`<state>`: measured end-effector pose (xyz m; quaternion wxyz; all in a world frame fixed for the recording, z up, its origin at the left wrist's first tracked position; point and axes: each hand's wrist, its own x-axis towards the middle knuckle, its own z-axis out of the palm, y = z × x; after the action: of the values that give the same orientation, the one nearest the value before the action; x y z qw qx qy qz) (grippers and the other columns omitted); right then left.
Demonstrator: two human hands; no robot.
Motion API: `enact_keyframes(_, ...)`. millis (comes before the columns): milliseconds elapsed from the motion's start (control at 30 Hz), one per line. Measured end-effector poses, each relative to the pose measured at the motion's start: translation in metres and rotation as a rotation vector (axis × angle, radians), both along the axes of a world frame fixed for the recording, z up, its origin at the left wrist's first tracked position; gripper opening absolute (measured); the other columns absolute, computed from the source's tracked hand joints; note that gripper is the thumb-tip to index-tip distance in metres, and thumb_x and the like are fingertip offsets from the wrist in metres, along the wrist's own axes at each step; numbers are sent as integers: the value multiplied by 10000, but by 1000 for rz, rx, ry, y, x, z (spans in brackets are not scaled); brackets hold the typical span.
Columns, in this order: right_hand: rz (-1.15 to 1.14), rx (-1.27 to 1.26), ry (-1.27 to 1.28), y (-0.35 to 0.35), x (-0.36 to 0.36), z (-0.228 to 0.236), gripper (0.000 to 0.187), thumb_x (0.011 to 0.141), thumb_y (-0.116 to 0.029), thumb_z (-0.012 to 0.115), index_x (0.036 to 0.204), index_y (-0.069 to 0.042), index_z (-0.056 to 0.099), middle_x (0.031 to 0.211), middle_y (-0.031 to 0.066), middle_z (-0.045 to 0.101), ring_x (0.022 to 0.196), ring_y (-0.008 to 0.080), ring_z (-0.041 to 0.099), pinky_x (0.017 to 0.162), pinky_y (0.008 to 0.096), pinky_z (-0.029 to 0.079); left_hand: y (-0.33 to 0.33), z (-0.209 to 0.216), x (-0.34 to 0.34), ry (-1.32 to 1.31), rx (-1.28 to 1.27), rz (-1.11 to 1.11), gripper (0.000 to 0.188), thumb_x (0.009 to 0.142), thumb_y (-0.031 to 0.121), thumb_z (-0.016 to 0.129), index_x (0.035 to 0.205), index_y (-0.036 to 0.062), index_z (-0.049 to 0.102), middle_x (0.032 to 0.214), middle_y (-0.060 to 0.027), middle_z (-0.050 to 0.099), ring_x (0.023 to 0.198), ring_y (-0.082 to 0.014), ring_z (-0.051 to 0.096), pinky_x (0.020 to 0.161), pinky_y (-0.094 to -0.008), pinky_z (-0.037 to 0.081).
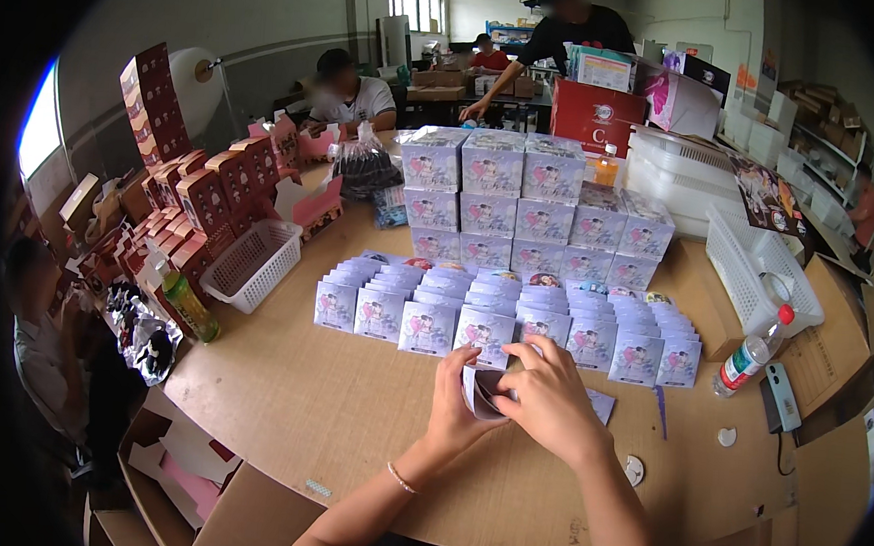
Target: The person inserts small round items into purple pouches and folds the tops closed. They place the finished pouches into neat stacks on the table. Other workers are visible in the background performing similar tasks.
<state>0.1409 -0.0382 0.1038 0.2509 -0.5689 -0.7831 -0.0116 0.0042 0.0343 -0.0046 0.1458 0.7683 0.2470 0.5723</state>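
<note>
My left hand [457,406] holds a small lilac paper packet [478,394] upright near the table's front, its mouth spread apart. My right hand [557,405] is bent over that mouth, thumb and fingertips in or at the opening. Whatever they pinch is hidden by the fingers and the paper. Just beyond stand several rows of matching lilac packets [429,328], packed closely one behind another. Round coloured pieces, such as a red one [544,279], show along the back of the rows. A flat lilac piece [601,405] lies partly behind my right hand.
Lilac boxes [492,163] are stacked behind the rows. At left are a white basket [254,267], a green drink bottle [187,303] and piled dark-red boxes [201,204]. At right are a clear bottle [752,354], a phone-like device [780,396] and white round pieces [727,437]. Other people work around.
</note>
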Motion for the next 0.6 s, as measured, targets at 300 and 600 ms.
enact_keyframes(300, 71, -67, 431, 6, 33, 19, 136, 720, -103, 668, 806, -2, 642, 1195, 83, 586, 1128, 293, 501, 994, 376, 365, -3, -2, 2, 39, -158, 112, 1021, 512, 218, 901, 1325, 5, 322, 1232, -155, 443, 1114, -304, 464, 943, -397, 401)
enact_keyframes(600, 133, -267, 925, 10, 24, 13, 119, 846, -21, 601, 927, 67, 603, 848, 83, 661, 764, 102, 624, 699, 254, 510, -7, 3, 5, 35, -218, 139, 1031, 528, 218, 902, 1336, -6, 301, 1213, -153, 448, 1105, -276, 483, 935, -381, 419)
